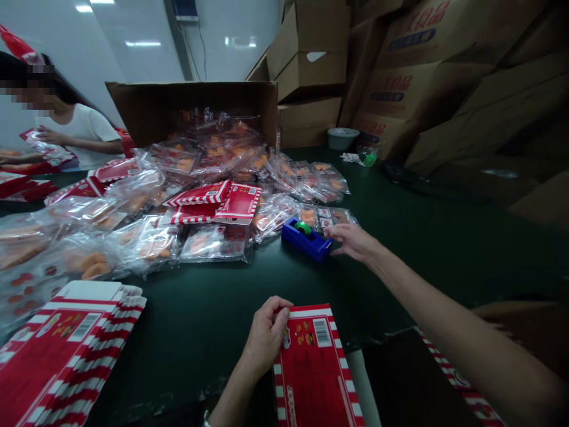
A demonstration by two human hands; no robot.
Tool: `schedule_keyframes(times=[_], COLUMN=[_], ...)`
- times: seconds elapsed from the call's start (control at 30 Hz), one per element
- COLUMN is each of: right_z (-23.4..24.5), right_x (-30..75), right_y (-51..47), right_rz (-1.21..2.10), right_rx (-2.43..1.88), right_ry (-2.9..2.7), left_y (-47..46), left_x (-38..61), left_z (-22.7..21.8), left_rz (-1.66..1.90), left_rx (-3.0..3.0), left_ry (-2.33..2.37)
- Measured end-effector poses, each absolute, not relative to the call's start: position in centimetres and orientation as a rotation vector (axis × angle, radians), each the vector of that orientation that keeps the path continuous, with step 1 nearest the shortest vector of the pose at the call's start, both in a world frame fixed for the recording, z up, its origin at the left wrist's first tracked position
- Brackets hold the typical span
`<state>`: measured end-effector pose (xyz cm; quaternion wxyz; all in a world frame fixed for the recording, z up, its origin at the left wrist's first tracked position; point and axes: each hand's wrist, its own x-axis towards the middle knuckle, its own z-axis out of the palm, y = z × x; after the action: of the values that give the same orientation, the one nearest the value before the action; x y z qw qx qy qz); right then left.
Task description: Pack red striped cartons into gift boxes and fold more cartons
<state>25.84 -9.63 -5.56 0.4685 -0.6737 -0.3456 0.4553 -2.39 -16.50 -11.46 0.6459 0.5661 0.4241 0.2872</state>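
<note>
My left hand (265, 332) is closed on the upper left edge of a red and white striped box (313, 367) with a barcode, thumb on its front face. The box lies at the near edge of the table. Farther off, my right hand (353, 242) reaches to a blue tape dispenser (306, 240) with a green roll in it. The fingertips are at the dispenser's right end, the cutter side. Whether they pinch a piece of tape there is too small to make out.
A stack of flat striped boxes (57, 350) lies at the near left. Clear bags of orange pieces (213, 243) spill from a big carton (191, 95). Cartons (400, 89) are piled at the back right, near a grey bowl (343, 138). A co-worker (89, 133) handles a package at the far left.
</note>
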Motion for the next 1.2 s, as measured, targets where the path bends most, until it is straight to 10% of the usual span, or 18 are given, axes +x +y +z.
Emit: schedule_keyframes(times=[1.2], right_z=[-10.3], right_x=[23.7], right_y=[-14.6], right_rz=[1.084], right_rx=[-1.706], right_ry=[-0.62], left_y=[-16.4], left_x=[-1.6], left_z=[-9.0], left_rz=[0.66], left_rx=[1.15], left_ry=[0.923])
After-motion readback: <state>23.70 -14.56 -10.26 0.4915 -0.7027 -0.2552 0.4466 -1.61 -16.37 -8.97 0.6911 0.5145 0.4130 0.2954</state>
